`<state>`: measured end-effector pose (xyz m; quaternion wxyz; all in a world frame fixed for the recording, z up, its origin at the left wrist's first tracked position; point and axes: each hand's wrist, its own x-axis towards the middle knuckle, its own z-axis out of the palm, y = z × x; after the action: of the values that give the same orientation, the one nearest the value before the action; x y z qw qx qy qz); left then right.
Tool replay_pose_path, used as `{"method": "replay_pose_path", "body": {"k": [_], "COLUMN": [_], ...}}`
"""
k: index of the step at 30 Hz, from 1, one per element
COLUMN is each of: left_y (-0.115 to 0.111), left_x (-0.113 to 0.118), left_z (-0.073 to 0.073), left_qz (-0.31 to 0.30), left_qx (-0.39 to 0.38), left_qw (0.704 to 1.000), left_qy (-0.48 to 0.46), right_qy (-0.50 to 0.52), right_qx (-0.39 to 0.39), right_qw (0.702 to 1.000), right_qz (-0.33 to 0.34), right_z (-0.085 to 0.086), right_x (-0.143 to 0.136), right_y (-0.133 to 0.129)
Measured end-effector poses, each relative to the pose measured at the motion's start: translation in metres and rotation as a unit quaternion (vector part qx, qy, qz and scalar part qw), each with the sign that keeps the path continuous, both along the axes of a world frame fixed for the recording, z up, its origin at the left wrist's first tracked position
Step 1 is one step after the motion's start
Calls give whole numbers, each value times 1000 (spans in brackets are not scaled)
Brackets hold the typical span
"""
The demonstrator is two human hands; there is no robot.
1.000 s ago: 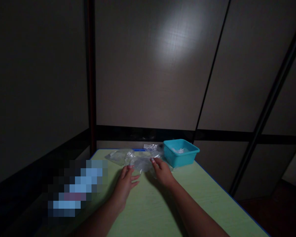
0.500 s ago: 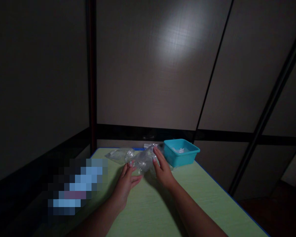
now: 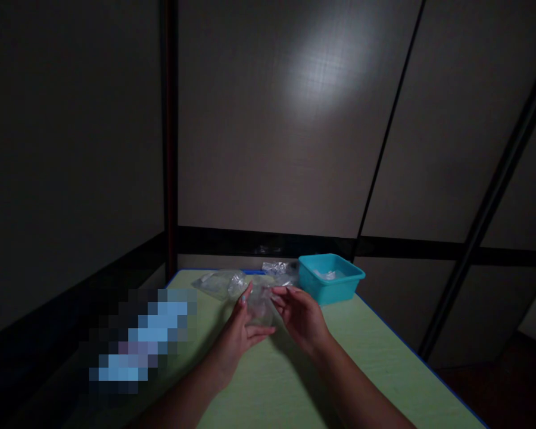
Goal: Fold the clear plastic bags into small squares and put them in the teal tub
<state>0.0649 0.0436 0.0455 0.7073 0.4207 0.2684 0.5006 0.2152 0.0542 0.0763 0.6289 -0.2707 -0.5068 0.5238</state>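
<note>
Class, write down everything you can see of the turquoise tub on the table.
The turquoise tub looks like plastic: four-sided, with rounded corners, a rim that sticks out and walls narrowing downward. It stands upright and open on the green table, near its right edge. Crinkled clear plastic lies inside. Loose clear wrapping lies beside its left side; whether they touch is unclear. The right hand is nearest, not holding it.

Panels [image 3: 272, 149]: grey-brown, across upper frame, pale glare [image 3: 330, 65]
Table [image 3: 268, 393]: light green, blue edge, lower centre
Pixelated patch [image 3: 158, 325]: bluish, lower left
Floor [image 3: 486, 387]: dark reddish, lower right
</note>
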Motion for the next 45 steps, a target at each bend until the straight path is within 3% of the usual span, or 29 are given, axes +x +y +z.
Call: {"method": "replay_pose_path", "body": {"k": [4,7,9,12,17,21,25,30,33,37,40,43,45], "left_y": [4,9,11,12,9,7,10,18,20,15,8,4,5], "left_x": [1,-1,-2,-5,-7,-5,-4,-7,-10,-9,-5,-3,-4], "left_z": [-5,-12,-14,-12,-4,-3,-7,-11,-13,-14,-10,-5,-2], "left_qz": [16,55,84,117,138,102,84,120,132,60,21,35,70], "left_qx": [18,30,26,34,68,83,80,31,-3,-24,-30,-51,-64], "left_qw": [998,998,996,993,988,991,993,990,985,989,996,996,993], "left_qy": [-50,-27,-11,-3,6,20,22,72,107,132,86,61,68], "right_qy": [43,-5,-51,-102,-127,-137,-125,-85,-46,-9,-51,-90,-124], "right_qx": [-64,-89,-108,-143,-217,-250,-194,-108,-96,-92,-91,-111,-148], "right_qw": [991,979,974,971,968,958,971,989,990,993,995,989,981], "right_qz": [105,182,192,160,17,31,55,-62,-94,-80,-8,43,5], "right_z": [2,-10,-20,-30,-30,-31,-33,-28,-24,-21,-22,-26,-31], "right_x": [0,-5,-8,-11,-8,-6,-6,-1,5,8,4,1,4], "right_y": [-7,-4,1,8,13,13,14,18,22,23,19,19,23]}}
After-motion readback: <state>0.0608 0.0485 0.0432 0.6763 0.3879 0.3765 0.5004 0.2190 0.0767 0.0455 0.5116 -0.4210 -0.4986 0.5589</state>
